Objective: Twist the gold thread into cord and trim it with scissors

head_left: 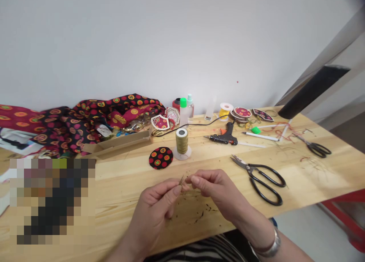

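Note:
Over the near part of the wooden table, my left hand pinches a thin olive, thread-like strand between thumb and forefinger. Right beside it, my right hand is closed too, thumb against forefinger; what it pinches is too small to make out. Beyond my hands stands a spool of olive thread on a white base. A round patterned fabric piece lies left of the spool. Large black-handled scissors rest to the right of my right hand, blades pointing away.
A glue gun, a white pen and smaller scissors lie farther right. Bottles and a yellow spool stand near the wall. Patterned cloth heaps behind a cardboard tray. Dark scraps litter the table below my hands.

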The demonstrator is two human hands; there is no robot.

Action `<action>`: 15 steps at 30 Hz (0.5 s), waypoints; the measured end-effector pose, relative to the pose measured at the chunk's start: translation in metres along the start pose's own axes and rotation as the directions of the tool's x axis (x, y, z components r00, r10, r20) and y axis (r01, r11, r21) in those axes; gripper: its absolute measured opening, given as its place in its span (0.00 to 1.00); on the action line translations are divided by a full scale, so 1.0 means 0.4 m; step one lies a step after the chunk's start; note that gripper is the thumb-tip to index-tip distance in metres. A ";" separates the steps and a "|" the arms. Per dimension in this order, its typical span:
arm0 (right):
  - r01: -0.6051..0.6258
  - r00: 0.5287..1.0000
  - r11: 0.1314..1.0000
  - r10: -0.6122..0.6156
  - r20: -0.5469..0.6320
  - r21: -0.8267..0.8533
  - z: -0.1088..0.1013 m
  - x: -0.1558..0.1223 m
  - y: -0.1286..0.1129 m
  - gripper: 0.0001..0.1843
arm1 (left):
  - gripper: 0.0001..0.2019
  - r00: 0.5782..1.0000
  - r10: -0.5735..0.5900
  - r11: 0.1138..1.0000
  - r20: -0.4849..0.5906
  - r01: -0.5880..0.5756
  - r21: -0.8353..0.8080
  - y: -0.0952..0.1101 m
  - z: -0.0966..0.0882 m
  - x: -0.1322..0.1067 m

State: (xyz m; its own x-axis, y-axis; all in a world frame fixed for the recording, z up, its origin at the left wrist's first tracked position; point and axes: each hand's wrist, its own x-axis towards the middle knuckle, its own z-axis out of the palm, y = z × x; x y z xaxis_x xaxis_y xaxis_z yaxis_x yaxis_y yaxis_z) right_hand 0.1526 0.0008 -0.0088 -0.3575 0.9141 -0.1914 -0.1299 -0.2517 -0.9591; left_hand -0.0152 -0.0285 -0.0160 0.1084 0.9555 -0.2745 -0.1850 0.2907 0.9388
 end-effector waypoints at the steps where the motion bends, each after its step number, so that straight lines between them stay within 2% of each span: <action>1: -0.029 0.999 0.997 0.028 0.017 0.065 0.003 0.001 0.000 0.12 | 0.09 1.000 0.019 0.999 0.006 -0.019 0.051 -0.001 -0.001 -0.002; 5: -0.108 0.994 0.967 0.109 0.009 0.231 0.010 0.001 0.007 0.10 | 0.07 0.995 0.099 0.970 0.027 -0.102 0.220 -0.004 -0.005 -0.004; 9: -0.110 0.992 0.929 0.127 -0.026 0.352 0.015 0.003 0.011 0.09 | 0.08 0.985 0.147 0.939 0.085 -0.166 0.302 0.001 -0.002 -0.001; 15: -0.044 0.980 0.929 0.110 -0.163 0.368 0.013 0.011 0.020 0.10 | 0.08 0.982 0.164 0.918 0.089 -0.185 0.350 0.002 -0.003 -0.003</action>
State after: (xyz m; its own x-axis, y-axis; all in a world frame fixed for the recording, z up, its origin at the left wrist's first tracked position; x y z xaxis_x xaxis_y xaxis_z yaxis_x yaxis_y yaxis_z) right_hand 0.1450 0.0012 -0.0163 -0.2144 0.9202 -0.3276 -0.4456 -0.3906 -0.8055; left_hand -0.0166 -0.0294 -0.0150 0.1633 0.9818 -0.0972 0.1523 0.0722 0.9857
